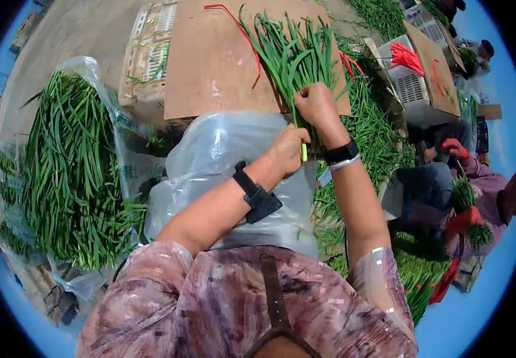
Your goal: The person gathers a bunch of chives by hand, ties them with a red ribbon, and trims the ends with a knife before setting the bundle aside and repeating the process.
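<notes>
A bunch of garlic chives [297, 51] lies on a brown board [210, 71], leaf tips pointing away from me. My right hand [318, 107] is closed over the lower part of the bunch, knuckles up. Just nearer and to the left, my left hand [286, 150] is closed around stems at the near end. A bright yellow-green piece [304, 153] sticks out below its fingers; what it is I cannot tell. One red tie strip [237, 27] lies bent on the board, left of the leaves. Clear plastic sheeting [222, 149] covers my lap under both forearms.
A large heap of chives [73, 173] in plastic stands at left, beside a white crate [144, 53]. More loose chives [365, 137] lie right of the board. Farther right, red ties [405, 58] rest on another crate, and a person in red gloves [464, 221] holds chives.
</notes>
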### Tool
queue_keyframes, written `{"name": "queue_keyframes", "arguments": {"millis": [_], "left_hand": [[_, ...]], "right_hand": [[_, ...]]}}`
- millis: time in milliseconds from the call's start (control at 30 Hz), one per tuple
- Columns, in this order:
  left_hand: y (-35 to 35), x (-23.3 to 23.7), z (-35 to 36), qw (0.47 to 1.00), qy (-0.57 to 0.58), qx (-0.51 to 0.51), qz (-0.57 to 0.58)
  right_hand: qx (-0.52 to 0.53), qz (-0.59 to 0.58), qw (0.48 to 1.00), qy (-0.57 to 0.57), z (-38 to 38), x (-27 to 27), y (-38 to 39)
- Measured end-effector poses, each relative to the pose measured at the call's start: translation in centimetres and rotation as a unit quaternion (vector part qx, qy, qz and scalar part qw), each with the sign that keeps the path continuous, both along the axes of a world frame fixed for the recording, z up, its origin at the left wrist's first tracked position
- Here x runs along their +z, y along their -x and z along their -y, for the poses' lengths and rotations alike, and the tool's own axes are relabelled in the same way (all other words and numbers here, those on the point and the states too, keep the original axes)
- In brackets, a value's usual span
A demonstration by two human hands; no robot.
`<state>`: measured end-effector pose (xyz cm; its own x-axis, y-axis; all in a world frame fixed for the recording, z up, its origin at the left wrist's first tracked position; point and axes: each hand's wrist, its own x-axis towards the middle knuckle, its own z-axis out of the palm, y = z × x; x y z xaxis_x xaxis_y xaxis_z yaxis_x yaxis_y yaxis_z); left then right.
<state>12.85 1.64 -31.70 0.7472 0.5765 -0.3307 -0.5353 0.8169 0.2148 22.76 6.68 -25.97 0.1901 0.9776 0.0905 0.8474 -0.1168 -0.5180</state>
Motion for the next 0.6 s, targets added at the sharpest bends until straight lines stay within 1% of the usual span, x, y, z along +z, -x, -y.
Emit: {"name": "queue_keyframes", "arguments": {"millis": [33,133,167,233,267,300,333,367,467,533,567,600], "left_hand": [[0.0,0.4,0.0,1.000,-0.011,0.003,-0.008],[0.2,1.7,-0.1,0.999,-0.014,0.008,-0.028],[0.3,1.8,-0.1,0.999,-0.010,0.010,-0.035],[0.4,0.2,-0.4,1.000,-0.018,-0.012,-0.009],[0.3,-0.7,-0.5,0.999,-0.023,-0.023,0.004],[0.4,0.4,-0.4,1.000,-0.006,-0.016,-0.023],[0.8,2.5,-0.3,0.999,0.011,-0.008,-0.049],[1.0,3.7,-0.2,0.997,0.028,0.000,-0.076],[0.6,2.9,-0.4,0.997,0.077,0.002,-0.001],[0.5,1.1,-0.4,0.997,0.048,-0.035,-0.043],[0.4,0.4,-0.7,0.996,0.029,-0.053,-0.063],[0.5,0.8,-0.9,0.998,0.024,-0.062,-0.020]], "right_hand": [[-0.013,0.005,1.000,0.023,-0.3,-0.4,-0.4],[-0.044,-0.135,0.989,0.045,-0.2,-0.6,-1.6],[-0.054,-0.137,0.989,0.024,-0.2,-0.6,-1.6],[-0.078,-0.142,0.987,-0.017,0.4,-0.3,-1.4],[-0.073,-0.143,0.987,-0.012,0.7,0.3,-1.3],[-0.068,-0.144,0.987,-0.007,1.1,1.5,-1.1],[-0.061,-0.145,0.988,-0.003,1.5,2.4,-0.9],[-0.057,-0.173,0.983,-0.019,1.9,2.9,-0.8],[-0.051,-0.243,0.967,-0.057,2.9,4.7,-1.4],[-0.055,-0.269,0.959,-0.067,3.5,6.7,-1.9],[-0.053,-0.336,0.939,-0.054,3.9,8.4,-1.5],[-0.060,-0.340,0.938,-0.024,4.5,9.6,-1.7]]}}
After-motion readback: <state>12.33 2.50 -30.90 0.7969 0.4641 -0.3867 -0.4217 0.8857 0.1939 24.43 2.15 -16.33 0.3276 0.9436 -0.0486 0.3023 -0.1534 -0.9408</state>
